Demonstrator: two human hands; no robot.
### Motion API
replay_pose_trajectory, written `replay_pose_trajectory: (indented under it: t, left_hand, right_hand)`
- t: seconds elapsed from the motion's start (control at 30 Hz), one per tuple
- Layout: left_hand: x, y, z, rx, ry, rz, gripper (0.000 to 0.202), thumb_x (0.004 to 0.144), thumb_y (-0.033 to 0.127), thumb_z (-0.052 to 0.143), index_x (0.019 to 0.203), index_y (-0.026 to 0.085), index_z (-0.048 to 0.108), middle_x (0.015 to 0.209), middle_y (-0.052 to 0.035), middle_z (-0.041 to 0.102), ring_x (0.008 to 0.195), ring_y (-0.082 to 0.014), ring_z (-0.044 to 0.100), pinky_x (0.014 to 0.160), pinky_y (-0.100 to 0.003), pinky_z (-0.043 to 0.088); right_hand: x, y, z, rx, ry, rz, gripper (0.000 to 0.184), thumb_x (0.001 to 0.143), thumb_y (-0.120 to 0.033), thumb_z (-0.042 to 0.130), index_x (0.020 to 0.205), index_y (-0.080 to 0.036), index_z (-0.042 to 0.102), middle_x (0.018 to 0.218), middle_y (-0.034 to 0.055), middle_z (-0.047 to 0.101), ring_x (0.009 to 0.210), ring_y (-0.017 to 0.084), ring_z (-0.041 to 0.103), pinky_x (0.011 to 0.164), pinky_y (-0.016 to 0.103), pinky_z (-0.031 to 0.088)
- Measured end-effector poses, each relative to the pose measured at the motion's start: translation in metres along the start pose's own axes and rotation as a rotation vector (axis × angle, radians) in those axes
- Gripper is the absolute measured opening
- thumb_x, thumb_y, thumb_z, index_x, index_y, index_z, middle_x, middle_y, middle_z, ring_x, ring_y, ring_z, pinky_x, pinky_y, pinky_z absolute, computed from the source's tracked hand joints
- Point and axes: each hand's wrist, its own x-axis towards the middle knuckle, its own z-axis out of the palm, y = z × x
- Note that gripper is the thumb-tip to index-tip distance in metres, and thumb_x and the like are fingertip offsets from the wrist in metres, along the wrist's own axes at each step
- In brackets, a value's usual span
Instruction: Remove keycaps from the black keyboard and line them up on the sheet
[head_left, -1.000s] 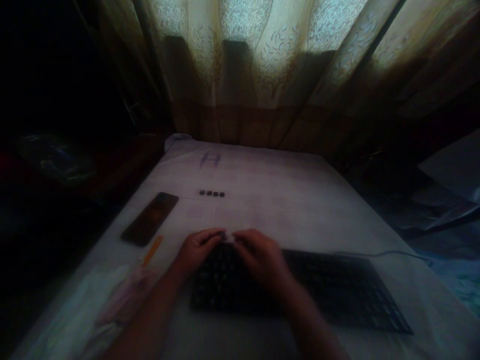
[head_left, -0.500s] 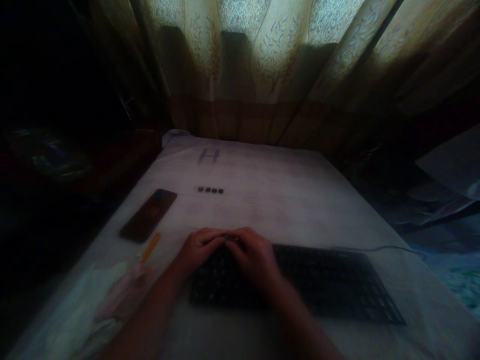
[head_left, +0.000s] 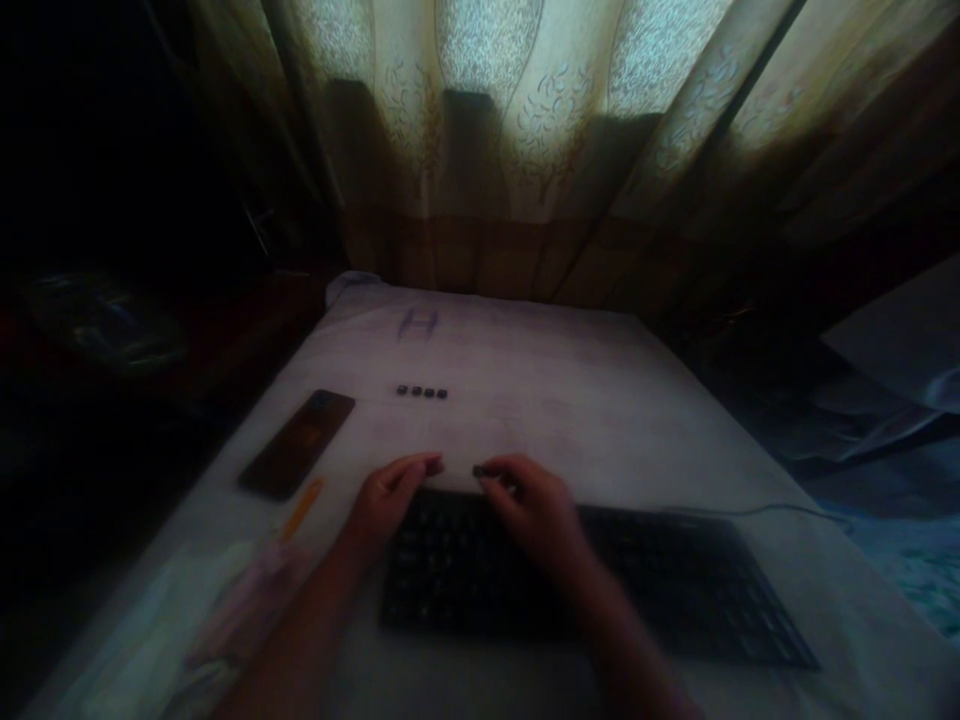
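Note:
A black keyboard (head_left: 660,590) lies across the near part of the white-covered table (head_left: 600,420). My left hand (head_left: 386,500) rests at the keyboard's far left corner, fingers curled and pressed together. Just right of it my right hand (head_left: 536,510) pinches a small dark keycap (head_left: 480,470) between thumb and fingertips above the keyboard's far edge. Farther back, several dark keycaps (head_left: 422,392) sit in a short row on the cloth.
A dark phone (head_left: 298,443) and an orange pencil (head_left: 301,508) lie left of the keyboard. A letter H (head_left: 418,323) is drawn on the cloth. The keyboard's cable (head_left: 780,510) runs right. Curtains (head_left: 525,130) hang behind; crumpled plastic (head_left: 225,610) sits near left.
My hands were together at the keyboard's far edge. Now they have drawn apart, and the right one holds a small keycap lifted off the keyboard.

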Motion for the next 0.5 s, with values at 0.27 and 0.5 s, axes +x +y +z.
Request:
replay_pose_trajectory:
  t: [0.27,0.5]
  left_hand:
    - [0.004,-0.007,-0.004,-0.178,0.085,-0.052,0.055,0.072,0.064,0.064,0.094,0.015,0.074,0.095,-0.0121,0.077,0.096,-0.0272,0.071,0.096,-0.044,0.049]
    - [0.007,-0.011,-0.008,-0.248,0.103,-0.064,0.056,0.070,0.065,0.066,0.092,0.014,0.073,0.092,-0.0115,0.076,0.092,-0.0266,0.071,0.093,-0.044,0.051]
  right_hand:
    - [0.063,0.016,-0.022,-0.288,-0.084,-0.008,0.015,0.084,-0.024,0.061,0.094,-0.019,0.071,0.087,0.0058,0.074,0.075,0.019,0.066,0.069,0.031,0.048]
    - [0.116,0.033,0.003,-0.359,-0.147,0.005,0.015,0.085,-0.020,0.061,0.093,-0.019,0.074,0.092,0.0064,0.075,0.081,0.019,0.067,0.073,0.029,0.047]
